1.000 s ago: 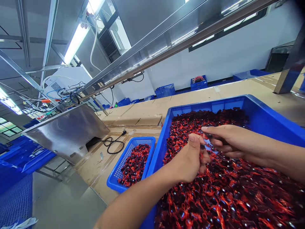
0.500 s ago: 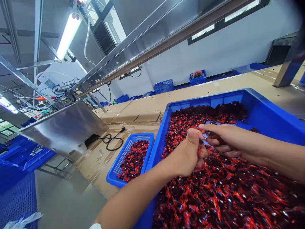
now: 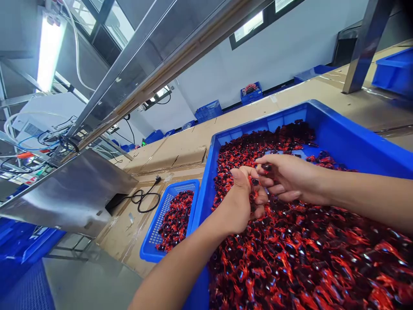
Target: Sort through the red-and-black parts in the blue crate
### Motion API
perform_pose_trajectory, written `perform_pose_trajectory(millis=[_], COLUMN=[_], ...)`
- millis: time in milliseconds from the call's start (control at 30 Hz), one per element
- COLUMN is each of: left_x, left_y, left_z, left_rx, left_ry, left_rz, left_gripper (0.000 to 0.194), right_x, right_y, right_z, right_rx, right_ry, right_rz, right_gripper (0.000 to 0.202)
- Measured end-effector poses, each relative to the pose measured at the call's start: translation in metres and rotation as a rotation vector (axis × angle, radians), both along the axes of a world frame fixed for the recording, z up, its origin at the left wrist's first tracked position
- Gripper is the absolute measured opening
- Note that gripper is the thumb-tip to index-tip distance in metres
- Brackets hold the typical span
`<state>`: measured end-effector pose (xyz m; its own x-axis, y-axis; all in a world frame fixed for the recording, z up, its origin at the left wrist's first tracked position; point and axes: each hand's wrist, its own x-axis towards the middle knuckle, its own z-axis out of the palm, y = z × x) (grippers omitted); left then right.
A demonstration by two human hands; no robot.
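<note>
My left hand (image 3: 240, 200) is closed in a pinch, with a small dark round part (image 3: 254, 182) showing at its fingers. Close on its right, my right hand (image 3: 290, 176) grips another small glossy black part (image 3: 266, 167) between thumb and fingers. The fingertips of both hands nearly meet. Beneath them, a large blue bin (image 3: 351, 129) holds a deep heap of small black and red parts (image 3: 290, 254). What kind of parts these are is too small to make out.
A smaller blue basket (image 3: 150, 237) of similar parts stands against the bin's left side. A black power cord (image 3: 145, 196) lies on the cardboard-covered table (image 3: 180, 150). A metal beam (image 3: 155, 64) crosses above, and a steel post (image 3: 364, 51) stands behind right.
The camera view has turned, so the bin and basket sit farther left and the bin's far rim higher. Both hands stay close together over the heap, still pinching small parts.
</note>
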<state>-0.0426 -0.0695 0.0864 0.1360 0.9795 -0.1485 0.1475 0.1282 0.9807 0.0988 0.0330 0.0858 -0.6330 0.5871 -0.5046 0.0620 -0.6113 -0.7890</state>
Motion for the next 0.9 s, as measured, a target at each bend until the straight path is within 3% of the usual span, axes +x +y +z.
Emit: perform_pose_trajectory(millis=[67, 133, 233, 333, 400, 500, 567, 633, 700, 800, 867, 900], left_x=[0.0, 0.0, -0.002, -0.006, -0.007, -0.004, 0.0, 0.002, 0.001, -0.005, -0.01, -0.011], left_y=[0.0, 0.0, 0.001, 0.003, 0.005, 0.005, 0.003, 0.002, 0.002, 0.007, 0.013, 0.017], left_z=[0.0, 0.0, -0.002, -0.005, -0.005, -0.003, -0.001, 0.002, 0.005, 0.008, 0.009, 0.009], left_rx=[0.0, -0.003, 0.018, 0.029, 0.033, 0.053, 0.043, -0.01, -0.12, -0.32, -0.415, -0.438], left_ry=[-0.014, -0.022, -0.028, -0.057, -0.097, -0.151, -0.179, -0.223, -0.323, -0.599, -0.779, -0.841], left_rz=[0.014, 0.027, 0.044, 0.041, 0.013, 0.005, 0.029, 0.034, 0.042, 0.151, 0.268, 0.338], left_gripper=[0.095, 0.095, 0.097, 0.103, 0.111, 0.119, 0.117, 0.113, 0.106, 0.089, 0.079, 0.076], right_x=[0.003, 0.007, 0.013, 0.023, 0.028, 0.031, 0.029, 0.026, 0.024, 0.024, 0.024, 0.024], right_y=[0.004, 0.007, 0.01, 0.011, 0.012, 0.013, 0.011, 0.007, 0.003, 0.003, 0.007, 0.009], right_z=[0.002, 0.002, 0.001, 0.001, 0.002, 0.002, 0.003, 0.004, 0.008, 0.015, 0.016, 0.015], right_rx=[-0.001, 0.142, 0.72, 1.352, 1.58, 1.706, 1.694, 1.571, 1.253, 0.598, 0.362, 0.349], right_ry=[0.05, 0.051, -0.032, -0.065, -0.023, 0.017, 0.022, -0.001, 0.016, 0.173, 0.173, 0.105], right_rz=[-0.018, -0.014, 0.016, 0.035, 0.105, 0.243, 0.273, 0.198, 0.078, 0.005, 0.024, 0.056], right_gripper=[0.036, 0.038, 0.051, 0.037, 0.032, 0.036, 0.032, 0.025, 0.027, 0.035, 0.036, 0.038])
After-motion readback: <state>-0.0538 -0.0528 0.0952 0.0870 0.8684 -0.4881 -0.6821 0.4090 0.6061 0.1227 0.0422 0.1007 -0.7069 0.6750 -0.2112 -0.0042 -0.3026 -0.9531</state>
